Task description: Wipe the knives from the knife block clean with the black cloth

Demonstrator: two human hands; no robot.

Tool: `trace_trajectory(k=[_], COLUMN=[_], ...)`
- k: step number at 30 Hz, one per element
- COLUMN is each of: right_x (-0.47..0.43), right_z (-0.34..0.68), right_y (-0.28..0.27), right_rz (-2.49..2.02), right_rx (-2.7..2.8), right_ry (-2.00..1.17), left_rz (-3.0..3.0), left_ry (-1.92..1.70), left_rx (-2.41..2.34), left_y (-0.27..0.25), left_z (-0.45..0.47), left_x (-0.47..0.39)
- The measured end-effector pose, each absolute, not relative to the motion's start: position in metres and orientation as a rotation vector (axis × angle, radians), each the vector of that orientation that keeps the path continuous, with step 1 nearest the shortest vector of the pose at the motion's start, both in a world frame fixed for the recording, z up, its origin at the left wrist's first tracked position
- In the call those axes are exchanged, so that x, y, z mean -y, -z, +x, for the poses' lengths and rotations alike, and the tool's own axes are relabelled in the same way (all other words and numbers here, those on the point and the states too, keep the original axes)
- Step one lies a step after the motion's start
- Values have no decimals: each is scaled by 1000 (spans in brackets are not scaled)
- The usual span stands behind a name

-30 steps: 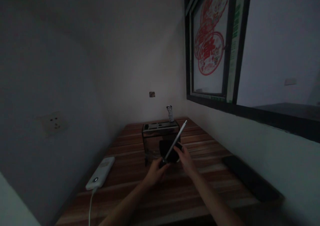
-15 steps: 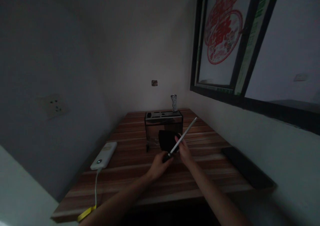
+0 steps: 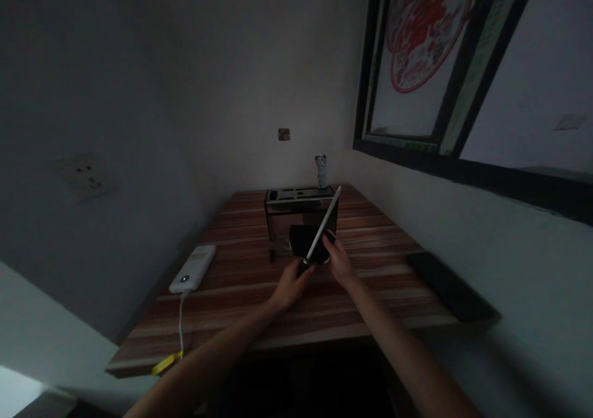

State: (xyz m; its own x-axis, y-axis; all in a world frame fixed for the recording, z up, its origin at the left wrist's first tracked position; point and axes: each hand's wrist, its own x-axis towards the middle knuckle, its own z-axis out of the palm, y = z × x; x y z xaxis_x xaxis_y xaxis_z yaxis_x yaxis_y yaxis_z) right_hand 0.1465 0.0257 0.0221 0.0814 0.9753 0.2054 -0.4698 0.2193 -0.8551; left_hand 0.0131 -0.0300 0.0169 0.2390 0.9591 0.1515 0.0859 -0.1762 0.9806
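Observation:
My left hand (image 3: 288, 284) is closed around the black handle of a long, thin, pale rod-like tool (image 3: 326, 219), perhaps a blade seen edge-on. The tool slants up and to the right. With its fingers closed, my right hand (image 3: 340, 262) grips a dark flat piece (image 3: 302, 239) behind the tool; its kind is too dark to make out. Just beyond both hands stands a clear-sided rack (image 3: 296, 207) with a black frame and slots in its top. On the rack's right end is a grey patterned cylinder (image 3: 321, 172).
A white power bank (image 3: 197, 267) with a white cable and yellow tag (image 3: 167, 362) lies on the left of the wood-grain table (image 3: 241, 282). Near the right edge rests a black slab (image 3: 449, 285). Walls border the table; a dark-framed window (image 3: 417, 140) is at right.
The pale tool has swung to a steeper angle, its tip moving left. Both hands still hold their things. The whole view has shifted, with the table appearing slightly higher.

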Motion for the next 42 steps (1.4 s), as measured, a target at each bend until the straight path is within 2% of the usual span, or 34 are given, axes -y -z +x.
trace_trajectory(k=[14,24,33,42], right_x=[-23,-21,-19,-14], right_z=[149,158,156,151], right_y=[-29,-43,-34,-35], right_rz=[-602,-372,-383,-580], right_rx=[838,841,894,1107], right_ry=[-1343,-1733,-1598,-1509], left_rz=[1416,1367,1399,1527], left_ry=[-1137,-1177,-1160,-1059], left_rx=[-1008,-986,-955,-1046], left_y=[-22,-23,-18,-12], left_z=[13,13,11,11], left_x=[29,28,25,23])
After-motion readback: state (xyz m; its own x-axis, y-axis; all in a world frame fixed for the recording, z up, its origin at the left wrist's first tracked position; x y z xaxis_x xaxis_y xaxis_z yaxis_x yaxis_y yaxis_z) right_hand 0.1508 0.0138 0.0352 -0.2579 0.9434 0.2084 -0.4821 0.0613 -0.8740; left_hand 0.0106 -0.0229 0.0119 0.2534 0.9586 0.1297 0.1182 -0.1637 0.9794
